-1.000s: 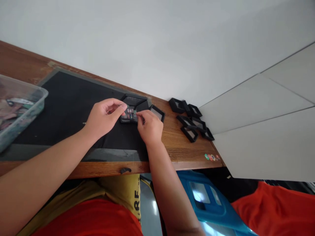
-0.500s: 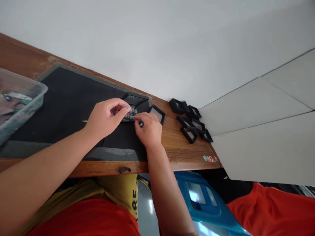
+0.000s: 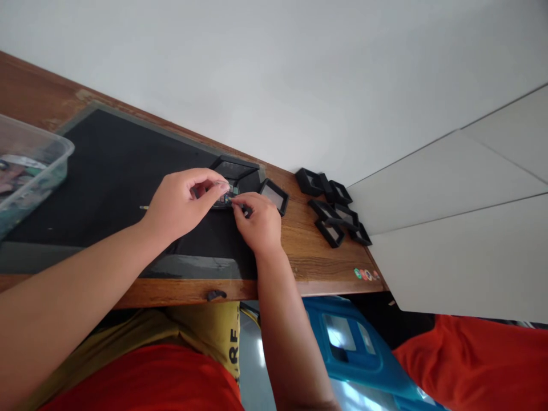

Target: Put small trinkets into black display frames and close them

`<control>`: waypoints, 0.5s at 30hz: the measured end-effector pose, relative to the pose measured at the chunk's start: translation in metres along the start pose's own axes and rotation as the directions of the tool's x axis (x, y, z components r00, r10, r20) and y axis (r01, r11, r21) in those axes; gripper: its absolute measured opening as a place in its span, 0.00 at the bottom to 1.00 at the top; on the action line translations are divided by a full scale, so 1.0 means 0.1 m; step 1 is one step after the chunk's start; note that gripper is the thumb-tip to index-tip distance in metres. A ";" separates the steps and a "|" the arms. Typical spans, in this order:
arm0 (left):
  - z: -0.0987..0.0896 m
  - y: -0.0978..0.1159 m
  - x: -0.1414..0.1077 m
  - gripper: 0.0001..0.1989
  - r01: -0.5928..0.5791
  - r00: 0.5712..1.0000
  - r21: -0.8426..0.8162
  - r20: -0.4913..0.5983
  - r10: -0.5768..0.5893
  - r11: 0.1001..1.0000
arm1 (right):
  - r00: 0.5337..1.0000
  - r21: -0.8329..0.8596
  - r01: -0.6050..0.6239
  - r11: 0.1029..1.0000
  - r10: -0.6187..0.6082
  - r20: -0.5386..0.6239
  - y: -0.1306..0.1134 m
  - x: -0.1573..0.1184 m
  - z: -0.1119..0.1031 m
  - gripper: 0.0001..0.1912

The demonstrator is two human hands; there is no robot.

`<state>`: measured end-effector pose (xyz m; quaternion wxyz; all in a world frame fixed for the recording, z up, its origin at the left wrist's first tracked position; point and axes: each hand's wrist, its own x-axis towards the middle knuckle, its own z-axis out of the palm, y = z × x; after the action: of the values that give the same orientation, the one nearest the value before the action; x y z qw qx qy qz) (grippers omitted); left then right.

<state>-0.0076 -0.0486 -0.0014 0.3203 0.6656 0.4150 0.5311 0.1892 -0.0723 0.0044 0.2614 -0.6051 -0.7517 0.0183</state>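
A small clear-edged item with coloured pieces point(image 3: 223, 199) lies between my two hands over the black mat point(image 3: 115, 154). My left hand point(image 3: 182, 200) has thumb and forefinger pinched together at its left side; what sits between the fingertips is too small to make out. From the right, my right hand point(image 3: 259, 220) reaches in, thumb and forefinger closed near the item's edge, its grip also unclear. Just behind the fingers stands an open black case point(image 3: 235, 169). Beside my right hand rests a black frame with a pale centre point(image 3: 274, 195).
Several black frames point(image 3: 329, 233) lie grouped on the wooden table point(image 3: 299, 257) at the right. A clear plastic tub point(image 3: 64, 149) of mixed pieces stands at the left. Behind is a white wall; below right are a blue chair point(image 3: 377, 371) and red cloth point(image 3: 475, 359).
Both hands stay nearly in place, with a slight shift of the right fingers at the item. The whole view has moved a little, and the tub sits farther left.
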 end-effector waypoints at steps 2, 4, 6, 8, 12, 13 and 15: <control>-0.01 -0.01 0.00 0.12 0.007 1.000 0.020 -0.001 -0.007 1.000 | 1.000 -0.004 -0.016 1.000 0.016 0.009 -0.01 0.00 0.00 0.10; -0.01 -0.03 0.02 0.11 0.015 1.000 0.058 -0.022 -0.014 0.998 | 0.999 -0.013 -0.039 0.999 0.039 0.013 -0.01 0.01 0.00 0.10; -0.02 -0.06 0.04 0.11 0.028 0.998 0.095 -0.060 -0.022 0.995 | 0.999 -0.024 -0.047 0.999 0.048 0.017 -0.01 0.01 0.00 0.10; -0.03 -0.09 0.06 0.11 0.044 0.996 0.110 -0.088 -0.034 0.993 | 0.999 -0.033 -0.038 0.999 0.039 0.027 0.00 0.01 0.01 0.10; -0.03 -0.10 0.07 0.11 0.063 0.995 0.117 -0.079 -0.054 0.991 | 0.999 -0.016 -0.008 1.000 0.009 0.034 0.04 0.01 0.04 0.11; -0.03 -0.09 0.06 0.11 0.064 0.996 0.122 -0.074 -0.055 0.991 | 1.000 -0.006 0.000 1.000 0.000 0.031 0.05 0.01 0.04 0.11; -0.03 -0.09 0.06 0.11 0.064 0.996 0.133 -0.067 -0.056 0.989 | 1.000 0.012 0.018 1.000 -0.018 0.017 0.06 0.01 0.05 0.11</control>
<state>-0.0114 -0.0394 -0.0057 0.2770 0.6560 0.4799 0.5125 0.1925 -0.0683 -0.0018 0.2589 -0.5965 -0.7593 0.0255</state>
